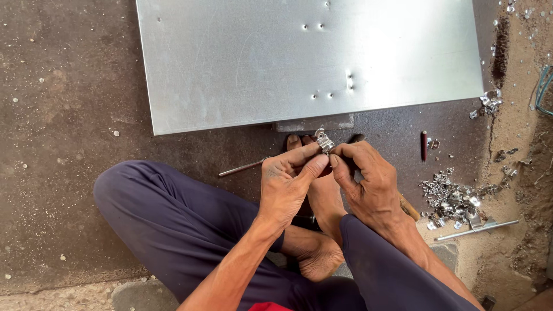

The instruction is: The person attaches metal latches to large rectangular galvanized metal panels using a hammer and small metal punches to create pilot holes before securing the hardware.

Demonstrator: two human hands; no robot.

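Observation:
My left hand (286, 183) and my right hand (368, 183) meet in front of me, above my bare foot (324, 198). Both pinch a small shiny metal clip (324, 141) between thumbs and fingertips. A thin metal rod (242, 168) sticks out to the left from behind my left hand, low over the floor. A large flat sheet of galvanised metal (242, 57) with a few small punched holes lies just beyond the hands on the dark floor.
A heap of small metal clips (452, 198) lies at the right, with a metal strip (477, 228) beside it. A dark red pen-like tool (424, 145) lies near the sheet's corner. More clips (488, 102) sit at that corner. My legs in dark trousers (173, 224) are folded below.

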